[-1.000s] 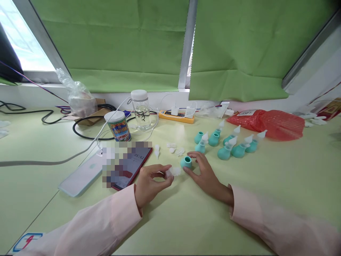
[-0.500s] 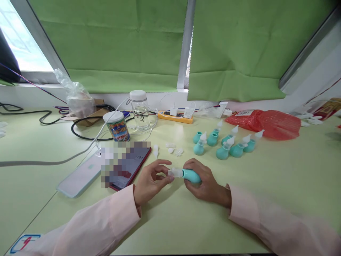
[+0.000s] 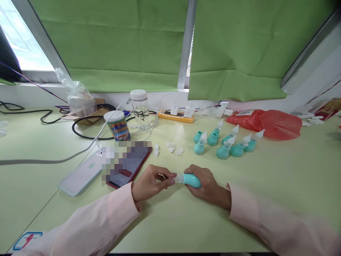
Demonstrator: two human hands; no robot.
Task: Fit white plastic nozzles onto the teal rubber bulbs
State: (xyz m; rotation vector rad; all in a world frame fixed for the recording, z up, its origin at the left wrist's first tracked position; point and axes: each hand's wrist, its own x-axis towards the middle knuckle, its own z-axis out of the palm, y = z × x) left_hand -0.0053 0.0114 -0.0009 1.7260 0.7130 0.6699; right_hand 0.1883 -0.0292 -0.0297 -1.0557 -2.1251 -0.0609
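Note:
My right hand (image 3: 205, 183) is wrapped round a teal bulb (image 3: 192, 180), which lies sideways with its neck pointing left. A clear connector (image 3: 179, 178) joins the bulb's neck. My left hand (image 3: 154, 182) pinches the connector's far end between thumb and fingertips; the fingers partly hide that end. Beyond my hands, small translucent pieces (image 3: 179, 151) and a white tip (image 3: 156, 151) lie on the table. Several teal bulbs stand at the back right, such as one with a translucent tip (image 3: 223, 152) and one with an open neck (image 3: 198, 136).
Left of my hands lie a red-edged phone (image 3: 129, 167) and a pale phone (image 3: 82, 174). Behind them stand a printed tub (image 3: 119, 127) and a lidded jar (image 3: 140, 112) among cables. A yellow power strip (image 3: 176, 117) and red plastic bag (image 3: 266, 124) are farther back.
The fingers of my left hand have closed onto the free end of the clear connector. My right hand still holds the bulb, which has shifted slightly lower in view.

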